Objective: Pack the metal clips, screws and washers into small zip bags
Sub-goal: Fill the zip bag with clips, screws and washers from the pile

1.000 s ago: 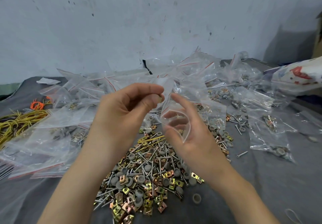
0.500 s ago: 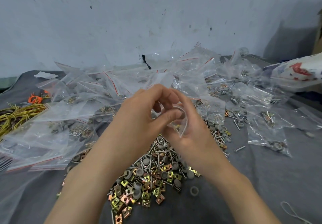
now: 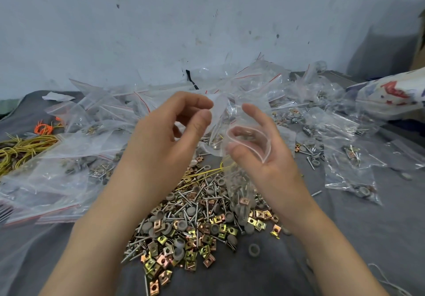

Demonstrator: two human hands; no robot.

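Observation:
My right hand point(image 3: 273, 157) holds a small clear zip bag point(image 3: 239, 187) by its top, thumb and fingers keeping the mouth spread wide. The bag hangs down with screws, grey washers and a copper-coloured clip in its bottom. My left hand point(image 3: 165, 132) hovers just left of the bag's mouth, fingers loosely curled, thumb near the index finger, nothing visible in it. Below both hands lies a loose pile of gold and copper metal clips point(image 3: 184, 249), silver screws point(image 3: 184, 201) and grey washers point(image 3: 254, 249) on the grey cloth point(image 3: 345, 238).
Many clear zip bags point(image 3: 96, 134), some holding parts, are heaped behind and to both sides. Yellow wire ties point(image 3: 20, 148) and an orange one lie at the far left. A printed white bag point(image 3: 391, 95) rests at the right. A pale wall stands behind.
My left hand went to the bag's mouth half a second ago and has now drawn back to the left. The bag's mouth now shows fully spread in my right hand.

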